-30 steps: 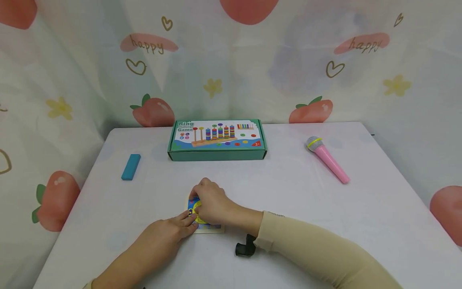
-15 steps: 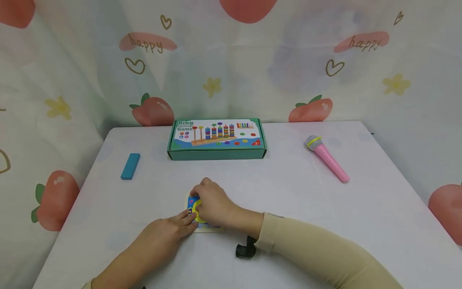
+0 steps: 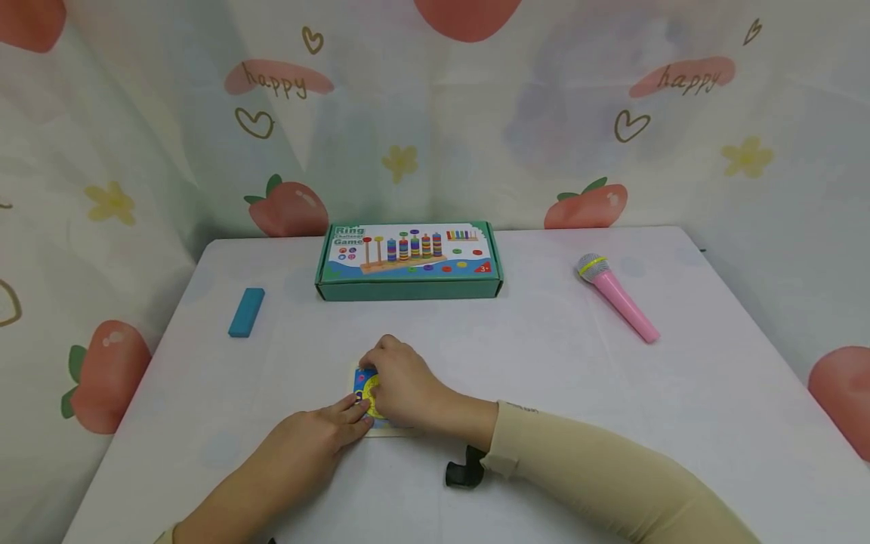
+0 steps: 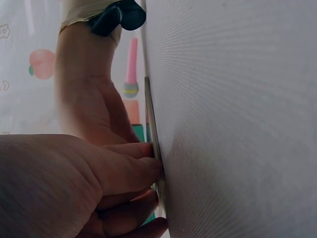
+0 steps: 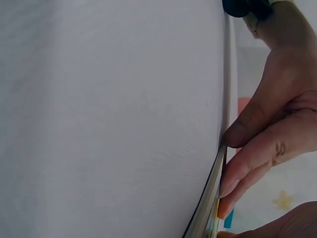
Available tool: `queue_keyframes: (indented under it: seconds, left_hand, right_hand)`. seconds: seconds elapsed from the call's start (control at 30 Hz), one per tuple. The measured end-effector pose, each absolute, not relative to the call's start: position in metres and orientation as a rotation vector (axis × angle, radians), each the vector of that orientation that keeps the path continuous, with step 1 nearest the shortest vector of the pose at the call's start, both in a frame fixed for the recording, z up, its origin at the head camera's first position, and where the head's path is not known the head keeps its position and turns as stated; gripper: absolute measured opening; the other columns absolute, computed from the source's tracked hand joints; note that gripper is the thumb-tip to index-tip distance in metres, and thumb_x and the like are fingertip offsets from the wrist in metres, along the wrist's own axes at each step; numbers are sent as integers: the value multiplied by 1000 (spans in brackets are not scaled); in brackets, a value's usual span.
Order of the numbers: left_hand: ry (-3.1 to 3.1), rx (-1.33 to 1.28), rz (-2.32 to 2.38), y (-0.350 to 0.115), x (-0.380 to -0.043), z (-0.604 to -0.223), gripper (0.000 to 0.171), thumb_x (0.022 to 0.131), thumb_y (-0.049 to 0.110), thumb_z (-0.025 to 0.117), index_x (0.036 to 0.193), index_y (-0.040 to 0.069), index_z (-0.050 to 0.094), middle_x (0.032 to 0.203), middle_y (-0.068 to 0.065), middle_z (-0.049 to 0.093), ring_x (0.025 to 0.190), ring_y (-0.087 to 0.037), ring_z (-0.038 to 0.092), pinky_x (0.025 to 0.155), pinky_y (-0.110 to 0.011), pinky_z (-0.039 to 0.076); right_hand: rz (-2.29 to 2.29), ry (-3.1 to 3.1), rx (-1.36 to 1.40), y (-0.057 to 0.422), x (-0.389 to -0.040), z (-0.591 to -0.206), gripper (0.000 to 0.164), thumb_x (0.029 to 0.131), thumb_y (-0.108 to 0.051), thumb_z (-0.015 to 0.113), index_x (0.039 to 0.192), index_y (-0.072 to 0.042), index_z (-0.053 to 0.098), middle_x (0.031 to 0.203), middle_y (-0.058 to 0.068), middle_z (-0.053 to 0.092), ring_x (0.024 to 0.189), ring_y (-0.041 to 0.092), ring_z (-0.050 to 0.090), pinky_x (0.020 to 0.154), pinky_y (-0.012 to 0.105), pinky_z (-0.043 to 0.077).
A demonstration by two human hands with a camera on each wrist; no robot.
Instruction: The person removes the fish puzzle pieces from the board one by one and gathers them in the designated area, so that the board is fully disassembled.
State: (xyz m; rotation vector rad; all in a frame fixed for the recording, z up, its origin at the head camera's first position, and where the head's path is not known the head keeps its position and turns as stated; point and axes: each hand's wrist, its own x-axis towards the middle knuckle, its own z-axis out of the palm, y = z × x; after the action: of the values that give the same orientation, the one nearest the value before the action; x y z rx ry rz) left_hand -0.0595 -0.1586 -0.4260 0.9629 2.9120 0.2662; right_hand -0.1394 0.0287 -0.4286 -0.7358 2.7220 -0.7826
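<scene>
A small picture board [image 3: 367, 384] with a pale border lies on the white table, printed in blue with a yellow round shape. My left hand [image 3: 326, 434] rests its straight fingers on the board's lower left part. In the right wrist view, the left thumb [image 5: 237, 135] is right at the edge of the thin board [image 5: 210, 198]. My right hand [image 3: 404, 389] curls over the board from the right, fingertips at its far edge and thumb over the yellow shape. It covers the right side of the picture. Whether it pinches a separate piece, I cannot tell.
A green ring game box [image 3: 409, 261] lies behind the hands. At the left is a blue block [image 3: 247, 313], at the right a pink toy microphone [image 3: 617, 298]. A black device [image 3: 465, 472] is at the right wrist. A patterned cloth [image 3: 476, 136] hangs behind the table.
Both hands keep nearly the same place on the board. The right hand now covers slightly more of the board's lower right edge; the head view has shifted a little.
</scene>
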Motion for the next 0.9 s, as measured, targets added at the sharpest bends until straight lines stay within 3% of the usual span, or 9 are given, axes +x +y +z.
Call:
queue_keyframes:
  seconds: [0.17, 0.4, 0.73, 0.9]
  left_hand:
    - [2913, 952, 273, -158, -59, -426, 33, 97, 7, 77, 129, 15, 81, 143, -3, 73, 135, -23, 70, 90, -41, 66]
    - [2946, 1016, 218, -157, -58, -428, 38, 92, 4, 80, 128, 15, 81, 141, -2, 74, 133, -23, 71, 85, -39, 67]
    - [2973, 1077, 203, -157, -60, -428, 39, 88, -1, 82, 123, 16, 83, 135, -1, 77, 129, -22, 73, 84, -39, 67]
    - [2981, 1093, 191, -157, -60, -427, 40, 87, -2, 82, 123, 17, 83, 134, -1, 78, 127, -22, 74, 76, -38, 67]
  right_hand:
    - [-795, 2741, -770, 32, -140, -426, 33, 94, -1, 71, 127, -2, 76, 118, 9, 73, 106, 21, 69, 97, 33, 60]
    - [-801, 2730, -792, 32, -142, -423, 30, 92, -2, 73, 121, -3, 79, 107, 8, 73, 97, 18, 68, 88, 28, 58]
    - [-788, 2696, -755, 30, -146, -425, 31, 90, -5, 77, 121, -4, 78, 109, 8, 69, 98, 16, 63, 88, 25, 55]
    - [-807, 2697, -749, 29, -146, -426, 30, 91, -6, 78, 121, -3, 78, 109, 9, 70, 99, 16, 64, 88, 25, 55]
